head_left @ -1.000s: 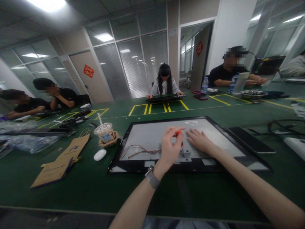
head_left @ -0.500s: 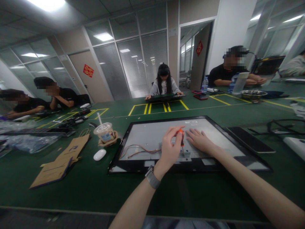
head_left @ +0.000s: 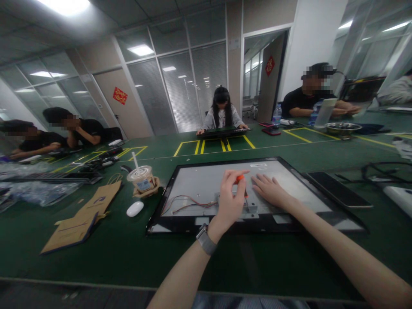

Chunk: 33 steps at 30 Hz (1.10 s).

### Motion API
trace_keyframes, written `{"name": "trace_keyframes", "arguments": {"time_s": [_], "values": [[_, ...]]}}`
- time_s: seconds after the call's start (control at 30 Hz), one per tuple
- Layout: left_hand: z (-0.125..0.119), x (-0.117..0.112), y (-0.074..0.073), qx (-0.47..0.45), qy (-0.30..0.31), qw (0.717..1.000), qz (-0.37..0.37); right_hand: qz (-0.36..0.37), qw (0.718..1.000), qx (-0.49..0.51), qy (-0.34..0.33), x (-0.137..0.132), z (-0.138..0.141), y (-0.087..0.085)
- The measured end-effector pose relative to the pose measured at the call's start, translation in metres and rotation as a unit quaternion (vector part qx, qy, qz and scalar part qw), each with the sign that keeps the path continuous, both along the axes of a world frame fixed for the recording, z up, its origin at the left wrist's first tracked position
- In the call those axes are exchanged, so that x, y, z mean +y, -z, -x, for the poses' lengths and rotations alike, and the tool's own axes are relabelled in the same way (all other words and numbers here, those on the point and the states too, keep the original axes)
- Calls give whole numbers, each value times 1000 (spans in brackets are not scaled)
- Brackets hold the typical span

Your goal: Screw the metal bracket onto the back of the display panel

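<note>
A flat grey monitor panel in a black frame [head_left: 289, 171] lies face down on the green table. My left hand [head_left: 230, 199], with a watch on its wrist, is closed around an orange-handled screwdriver [head_left: 240, 179] that stands upright on a small metal bracket [head_left: 251, 209] near the panel's front edge. My right hand [head_left: 270, 189] lies flat on the panel just right of the screwdriver, fingers stretched out. Thin red and white wires [head_left: 188, 202] run across the panel to the left of my left hand.
A lidded drink cup with a straw [head_left: 141, 178], a white mouse [head_left: 135, 209] and a brown paper bag [head_left: 85, 216] sit to the left. A dark phone [head_left: 337, 189] and a cable [head_left: 386, 169] lie to the right. Several people sit around the table's far sides.
My left fingers have shifted slightly around the screwdriver handle, which stays upright on the same spot. My right hand has not moved.
</note>
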<state>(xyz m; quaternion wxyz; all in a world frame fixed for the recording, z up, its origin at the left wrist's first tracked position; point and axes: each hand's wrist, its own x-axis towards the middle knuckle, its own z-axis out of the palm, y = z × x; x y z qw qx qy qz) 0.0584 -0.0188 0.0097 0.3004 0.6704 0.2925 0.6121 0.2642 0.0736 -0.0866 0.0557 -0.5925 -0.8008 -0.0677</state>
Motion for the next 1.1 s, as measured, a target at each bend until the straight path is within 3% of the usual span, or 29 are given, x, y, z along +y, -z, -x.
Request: {"name": "trace_keyframes", "arguments": {"time_s": [0.17,0.37,0.67,0.87,1.1], "values": [[0,3,4,-13,41,999,26,7,1000,-8,5,0,0,0],[0,-1,1,22,-17,1000,-14,1,1000,-20,-2,0,-1,0],[2,1,1,2,7,1000,7,8,1000,-2,9,1,0,0],[0,1,-1,27,-31,999,-27,-3,1000,-9,0,-1,0,0],[-1,0,4,-11,12,999,32,3,999,-35,-2,-3,2,-4]]}}
